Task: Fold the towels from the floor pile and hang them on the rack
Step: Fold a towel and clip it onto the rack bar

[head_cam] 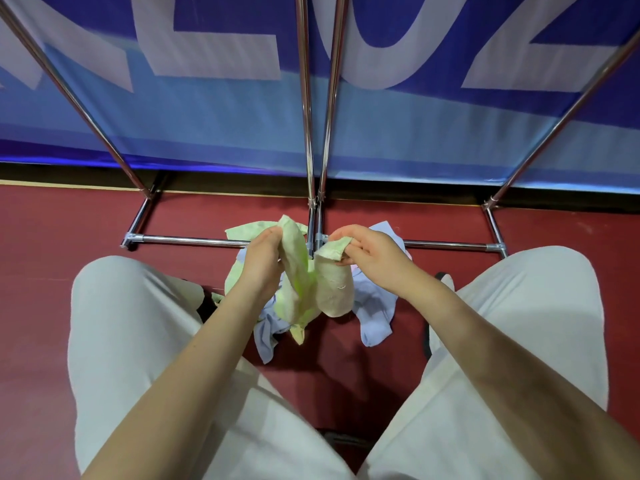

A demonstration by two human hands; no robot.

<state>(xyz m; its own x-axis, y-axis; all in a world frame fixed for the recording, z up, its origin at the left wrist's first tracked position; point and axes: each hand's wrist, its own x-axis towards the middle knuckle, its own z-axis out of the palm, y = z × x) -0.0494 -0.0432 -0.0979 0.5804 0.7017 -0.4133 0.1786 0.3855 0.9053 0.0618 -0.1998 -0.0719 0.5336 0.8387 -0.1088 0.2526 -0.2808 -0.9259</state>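
Frame centre: left hand [261, 263] and right hand [369, 254] each pinch an edge of the pale green towel [311, 285], fingers curled tight, lifting it off the blue towels [375, 306] on the floor, likely seeking corners to fold, chrome rack [313, 98] behind.

The rack [313, 140] is shiny chromed metal tubing, smooth and reflective. The green towel [301, 282] looks like soft, nubby terry cloth, matt; the blue towels [375, 306] are smoother cloth. The red floor [52, 271] is matt. The far banner [207, 116] looks like fabric with a slight sheen.
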